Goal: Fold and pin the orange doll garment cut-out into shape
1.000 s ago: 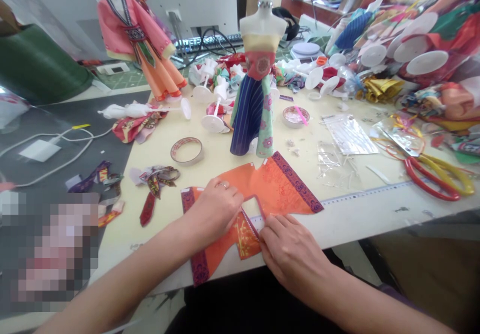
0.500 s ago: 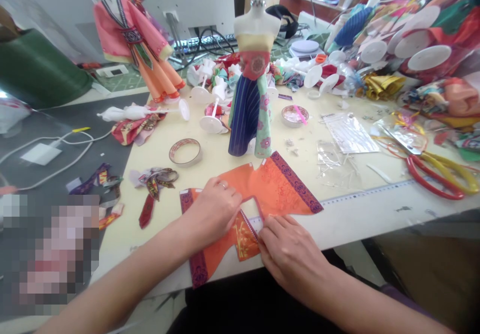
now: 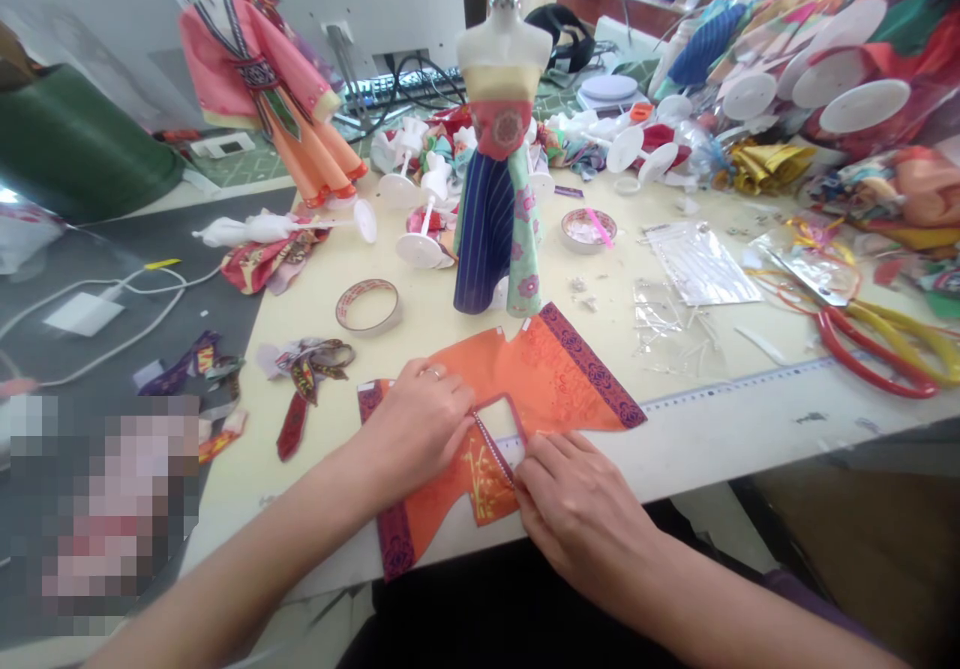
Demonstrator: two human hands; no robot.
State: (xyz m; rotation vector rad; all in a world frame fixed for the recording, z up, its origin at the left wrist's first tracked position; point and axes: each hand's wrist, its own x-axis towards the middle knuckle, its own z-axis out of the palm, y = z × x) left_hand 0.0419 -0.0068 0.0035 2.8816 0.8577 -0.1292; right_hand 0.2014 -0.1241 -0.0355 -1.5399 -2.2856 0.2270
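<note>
A small orange doll garment (image 3: 480, 354) with purple patterned bands lies flat at the table's front edge. It has an opening with dark red trim at its middle. My left hand (image 3: 421, 414), a ring on one finger, is closed at the left end of the trim; its fingertips are partly hidden. At the lower right end of the trim, my right hand (image 3: 574, 494) pinches the garment's edge. Between the hands runs a strip of white-dotted trim (image 3: 493, 446) above a yellow-printed panel. Behind stands a doll mannequin (image 3: 504, 49) in a striped blue and green floral skirt.
A tape roll (image 3: 367, 305) and fabric scraps (image 3: 306, 374) lie to the left. On the right are red-and-yellow-handled scissors (image 3: 874, 349), a ruler (image 3: 739, 386) and clear plastic bags (image 3: 701, 261). A dressed doll (image 3: 266, 89) stands at the back left, and several white doll stands (image 3: 866, 107) are heaped at right.
My left hand has shifted slightly left along the garment, showing more of the dotted trim. My right hand stays nearly in place. The whole view has moved a little.
</note>
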